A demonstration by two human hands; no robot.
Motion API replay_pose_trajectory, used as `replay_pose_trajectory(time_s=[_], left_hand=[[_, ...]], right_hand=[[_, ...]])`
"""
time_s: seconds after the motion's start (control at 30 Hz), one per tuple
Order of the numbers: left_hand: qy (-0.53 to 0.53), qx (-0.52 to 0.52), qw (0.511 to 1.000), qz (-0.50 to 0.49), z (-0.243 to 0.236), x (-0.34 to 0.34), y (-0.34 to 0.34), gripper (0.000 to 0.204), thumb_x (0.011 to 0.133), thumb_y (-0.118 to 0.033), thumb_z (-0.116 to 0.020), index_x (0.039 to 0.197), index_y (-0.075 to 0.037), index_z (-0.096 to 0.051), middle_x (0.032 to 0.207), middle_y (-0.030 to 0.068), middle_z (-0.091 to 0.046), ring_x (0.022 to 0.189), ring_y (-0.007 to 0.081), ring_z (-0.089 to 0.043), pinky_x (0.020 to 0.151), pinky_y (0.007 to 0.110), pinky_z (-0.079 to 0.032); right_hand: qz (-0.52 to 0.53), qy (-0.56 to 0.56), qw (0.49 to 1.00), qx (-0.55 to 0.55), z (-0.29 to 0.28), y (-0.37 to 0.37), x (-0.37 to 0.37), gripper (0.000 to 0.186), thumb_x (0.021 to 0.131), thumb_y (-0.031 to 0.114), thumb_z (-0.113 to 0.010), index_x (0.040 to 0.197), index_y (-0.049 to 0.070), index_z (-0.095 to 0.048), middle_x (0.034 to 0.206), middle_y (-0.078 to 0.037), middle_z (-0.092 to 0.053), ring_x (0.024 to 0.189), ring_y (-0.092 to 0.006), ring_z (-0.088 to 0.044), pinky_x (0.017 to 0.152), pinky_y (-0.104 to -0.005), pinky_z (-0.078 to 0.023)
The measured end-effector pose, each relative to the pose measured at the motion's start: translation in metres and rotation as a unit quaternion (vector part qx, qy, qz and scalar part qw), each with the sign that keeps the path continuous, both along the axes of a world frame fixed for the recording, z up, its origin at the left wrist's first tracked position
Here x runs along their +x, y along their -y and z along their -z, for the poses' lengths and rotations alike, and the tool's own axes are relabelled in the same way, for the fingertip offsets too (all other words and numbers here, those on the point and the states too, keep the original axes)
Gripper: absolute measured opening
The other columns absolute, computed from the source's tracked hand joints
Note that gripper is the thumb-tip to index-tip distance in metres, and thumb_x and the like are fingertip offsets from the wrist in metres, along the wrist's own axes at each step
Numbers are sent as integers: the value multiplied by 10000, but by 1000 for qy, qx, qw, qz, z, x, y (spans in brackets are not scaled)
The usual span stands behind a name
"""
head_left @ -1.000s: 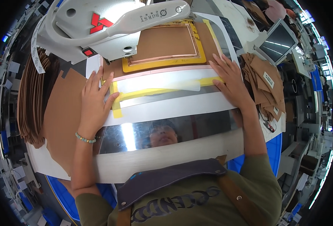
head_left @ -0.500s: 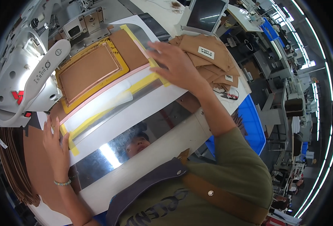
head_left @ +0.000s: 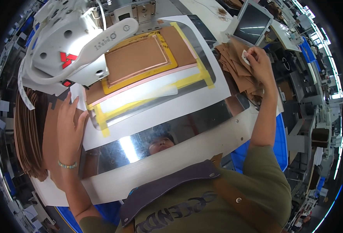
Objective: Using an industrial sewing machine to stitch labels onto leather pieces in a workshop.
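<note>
My right hand (head_left: 261, 68) is at the stack of brown fabric pieces (head_left: 235, 73), right of the sewing machine. Thumb and fingers pinch the top brown piece at its white label (head_left: 244, 57); the hand hides part of both. My left hand (head_left: 69, 126) lies with fingers stretched, at the left end of the clear sewing template (head_left: 140, 120) and over a brown sheet (head_left: 55, 136). A yellow frame (head_left: 171, 58) sits on the template around a brown panel (head_left: 134, 58). Yellow tape (head_left: 207, 75) and a pink strip run along the template.
The white sewing machine head (head_left: 63, 42) stands over the template's left side. Brown sheets (head_left: 30, 132) hang at the far left. A screen (head_left: 253, 23) is behind the stack. A shiny metal plate (head_left: 159, 139) lines the table front, with a blue bin (head_left: 282, 139) at right.
My right hand has left the template's right end and moved right onto the stack, closing on the top piece. My left hand stays at the template's left end. The view has shifted.
</note>
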State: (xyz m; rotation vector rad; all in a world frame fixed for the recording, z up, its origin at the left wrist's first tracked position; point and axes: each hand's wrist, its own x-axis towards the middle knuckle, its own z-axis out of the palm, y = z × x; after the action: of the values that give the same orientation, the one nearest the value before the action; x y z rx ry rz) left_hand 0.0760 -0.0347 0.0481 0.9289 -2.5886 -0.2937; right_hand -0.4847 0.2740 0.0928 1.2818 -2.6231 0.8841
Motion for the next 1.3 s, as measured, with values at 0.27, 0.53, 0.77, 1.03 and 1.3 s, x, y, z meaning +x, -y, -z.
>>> replay_pose_trajectory(time_s=[0.27,0.53,0.77,1.03,1.3], left_hand=[[32,-23,995,91,15,-21,32,438,1098,-154,-498,1486,38,-565,1574,281,-521,1490,485,-413,1240,549,-352],[-15,62,988,141,40,-70,69,400,1104,-198,-547,1386,73,-631,1483,295,-560,1404,509,-454,1242,535,-328],[5,133,975,177,47,-90,77,452,1144,-149,-499,1583,-62,-556,1713,136,-450,1594,352,-379,1317,441,-285],[10,110,970,217,40,-97,71,471,1125,-166,-554,1594,-119,-566,1716,73,-465,1603,328,-377,1326,440,-284],[-18,131,979,157,46,-103,81,462,1119,-181,-607,1570,-83,-579,1697,71,-498,1575,271,-430,1318,410,-288]], right_hand=[[-315,10,947,-62,1,157,131,160,980,197,-746,1092,83,-749,921,-40,-674,973,-213,-649,920,-348,-539],[-389,-238,889,-47,58,266,183,84,883,119,-759,929,107,-828,1005,-21,-740,1122,-248,-659,985,-410,-536],[-384,-312,869,1,67,275,189,105,807,104,-765,887,120,-831,1015,-27,-748,1141,-240,-662,991,-408,-528],[-417,-143,896,-54,88,266,182,133,959,187,-741,1007,115,-842,1032,-48,-741,1100,-267,-655,1003,-428,-522],[-420,-121,897,-62,92,265,179,172,968,166,-716,1076,126,-843,1065,-55,-740,1160,-270,-660,1026,-436,-508]])
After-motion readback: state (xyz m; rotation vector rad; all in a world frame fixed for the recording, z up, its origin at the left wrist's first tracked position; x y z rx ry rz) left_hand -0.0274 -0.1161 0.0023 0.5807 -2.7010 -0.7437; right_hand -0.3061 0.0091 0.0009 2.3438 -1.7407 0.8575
